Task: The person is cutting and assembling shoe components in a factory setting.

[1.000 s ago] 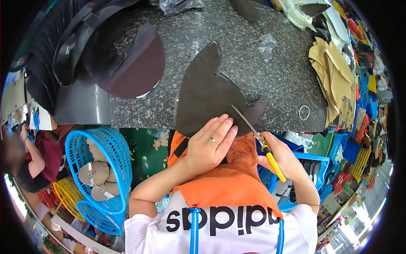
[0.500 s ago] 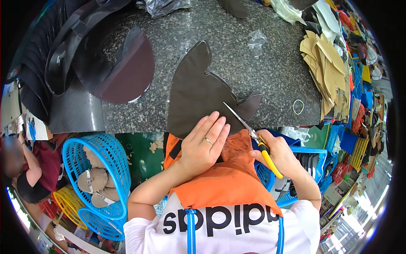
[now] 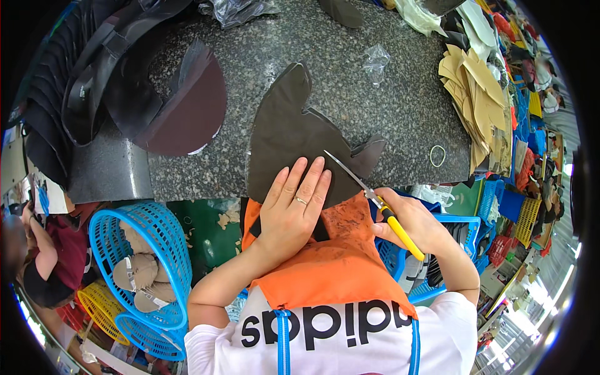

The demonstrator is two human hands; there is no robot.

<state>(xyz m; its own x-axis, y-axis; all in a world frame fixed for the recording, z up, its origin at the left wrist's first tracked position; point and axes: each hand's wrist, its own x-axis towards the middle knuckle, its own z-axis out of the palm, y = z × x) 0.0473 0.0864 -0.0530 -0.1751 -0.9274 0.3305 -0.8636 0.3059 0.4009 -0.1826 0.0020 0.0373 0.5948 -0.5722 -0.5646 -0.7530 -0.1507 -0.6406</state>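
The dark sheet (image 3: 287,125) lies partly beneath the left hand (image 3: 287,214).

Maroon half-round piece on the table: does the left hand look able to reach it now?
Probably yes: the left hand lies flat on the dark piece, apparently gripping nothing, and bare tabletop runs from that piece to the maroon piece.

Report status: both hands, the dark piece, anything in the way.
Left hand flat on dark piece. Right hand gripping yellow-handled scissors, pointed across the piece. Piece on speckled tabletop. Possibly in the way: left fingertips, near scissor tip.
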